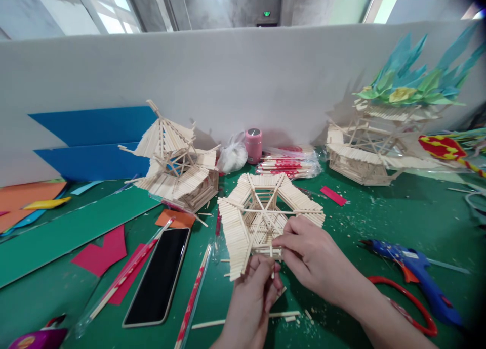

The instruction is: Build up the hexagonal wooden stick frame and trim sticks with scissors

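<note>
Pinching stick (272, 253) between fingers of left hand (253, 289); touching its far end with right hand (312, 250), cannot tell whether gripping. Working at near side of frame (263, 212), in middle of table (366, 207). Probably mid-fitting, setting stick at the unpanelled near gap; likely calls for lining up and holding steady. Made of pale, matte wood: ribbed panels (233, 232), thin spokes (290, 212) crossing at centre. Note blue plastic glue gun (410, 260) at right, flat glossy phone (157, 278) at left.
</note>
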Demonstrator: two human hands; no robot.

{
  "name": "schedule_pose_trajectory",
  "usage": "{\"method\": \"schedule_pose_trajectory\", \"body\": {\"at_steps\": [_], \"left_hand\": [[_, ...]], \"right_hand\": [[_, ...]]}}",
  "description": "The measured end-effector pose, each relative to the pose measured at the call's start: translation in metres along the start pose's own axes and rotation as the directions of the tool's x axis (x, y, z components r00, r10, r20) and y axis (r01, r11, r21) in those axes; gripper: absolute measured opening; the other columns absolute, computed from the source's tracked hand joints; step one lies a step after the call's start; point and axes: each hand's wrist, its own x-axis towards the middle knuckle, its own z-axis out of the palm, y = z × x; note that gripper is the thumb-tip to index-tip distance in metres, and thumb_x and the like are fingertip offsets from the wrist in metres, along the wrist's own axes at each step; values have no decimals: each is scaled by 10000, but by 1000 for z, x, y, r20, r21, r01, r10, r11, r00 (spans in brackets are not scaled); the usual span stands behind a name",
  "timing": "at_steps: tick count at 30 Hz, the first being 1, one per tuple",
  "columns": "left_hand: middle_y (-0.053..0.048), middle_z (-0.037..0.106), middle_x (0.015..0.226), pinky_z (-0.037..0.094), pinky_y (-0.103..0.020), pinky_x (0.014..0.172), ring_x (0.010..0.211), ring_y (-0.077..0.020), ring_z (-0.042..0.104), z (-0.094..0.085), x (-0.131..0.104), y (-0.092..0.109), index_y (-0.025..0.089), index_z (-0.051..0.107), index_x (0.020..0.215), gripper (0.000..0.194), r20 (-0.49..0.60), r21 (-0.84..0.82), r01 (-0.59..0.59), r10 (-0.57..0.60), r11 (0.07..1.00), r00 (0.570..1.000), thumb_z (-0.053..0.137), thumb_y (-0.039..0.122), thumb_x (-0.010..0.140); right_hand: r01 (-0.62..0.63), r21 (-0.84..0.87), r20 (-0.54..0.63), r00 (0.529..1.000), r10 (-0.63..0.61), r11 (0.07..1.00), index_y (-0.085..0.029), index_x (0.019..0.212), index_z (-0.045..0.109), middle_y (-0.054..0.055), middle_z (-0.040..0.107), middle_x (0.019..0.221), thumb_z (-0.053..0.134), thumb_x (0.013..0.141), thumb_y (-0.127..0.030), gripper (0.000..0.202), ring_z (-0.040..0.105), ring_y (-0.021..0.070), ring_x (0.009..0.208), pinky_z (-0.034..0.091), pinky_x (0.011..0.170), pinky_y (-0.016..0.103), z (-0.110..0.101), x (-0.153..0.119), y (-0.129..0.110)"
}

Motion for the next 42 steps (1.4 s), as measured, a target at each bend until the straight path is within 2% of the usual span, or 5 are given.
{"method": "schedule_pose_trajectory", "body": {"at_steps": [19,28,42], "left_hand": [[31,545,430,249,-150,412,295,7,290,1,-1,1,127,533,535,249,-6,3,-7,7,1000,1000,496,211,766],[25,551,438,213,-139,391,290,13,282,0,0,0,122,528,525,254,2,-6,4,-4,1000,1000,500,209,762],[30,535,451,218,-117,367,325,0,341,2,-2,2,125,522,522,229,-30,-6,4,-4,1000,1000,524,201,737]], "right_hand": [[-7,-4,-2,1000,7,1000,-189,734,621,20,456,701,440,739,-65,219,411,155,714,323,619,275,0,1,0],[-5,-4,-4,1000,5,1000,-190,746,623,23,455,707,434,742,-65,226,410,161,717,328,618,283,1,1,1],[-8,-5,2,1000,8,1000,-189,752,626,26,451,707,438,742,-68,224,407,163,713,329,616,285,0,0,0]]}}
